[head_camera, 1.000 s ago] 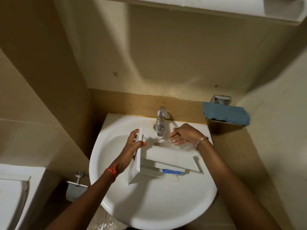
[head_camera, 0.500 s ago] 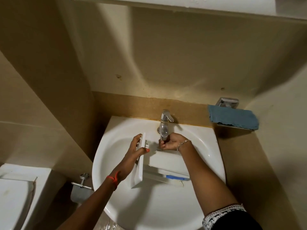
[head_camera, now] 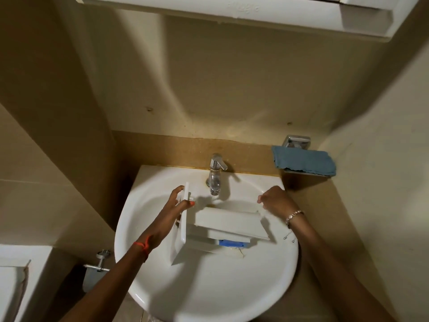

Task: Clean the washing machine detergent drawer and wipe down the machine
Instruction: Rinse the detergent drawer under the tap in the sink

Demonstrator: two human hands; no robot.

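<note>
The detergent drawer (head_camera: pixel 229 221) is seen in the middle of the frame, held inside the white sink (head_camera: pixel 232 298) with its long body lying across the basin and tilted, just below the chrome tap (head_camera: pixel 217 173). Its flat front panel (head_camera: pixel 183 228) is turned to the left of the frame and stands nearly on edge. The panel is gripped near its upper end by the left hand (head_camera: pixel 173 214): the grip is closed on it, with the thumb laid over the inner side and the fingers wrapped behind the outer face. A blue insert (head_camera: pixel 232 242) is visible on the lower side of the drawer. The right hand (head_camera: pixel 276 202) is held right of centre, just above the drawer's far end; its grip is loosely curled around nothing, and whether the drawer is touched by it cannot be told. An orange thread (head_camera: pixel 142 246) is worn on the left wrist and a bracelet (head_camera: pixel 293 214) on the right. A folded blue cloth (head_camera: pixel 304 162) is laid on a metal holder at the right of the frame, beside the sink's back corner. A white cabinet (head_camera: pixel 232 10) is mounted along the top edge.
</note>
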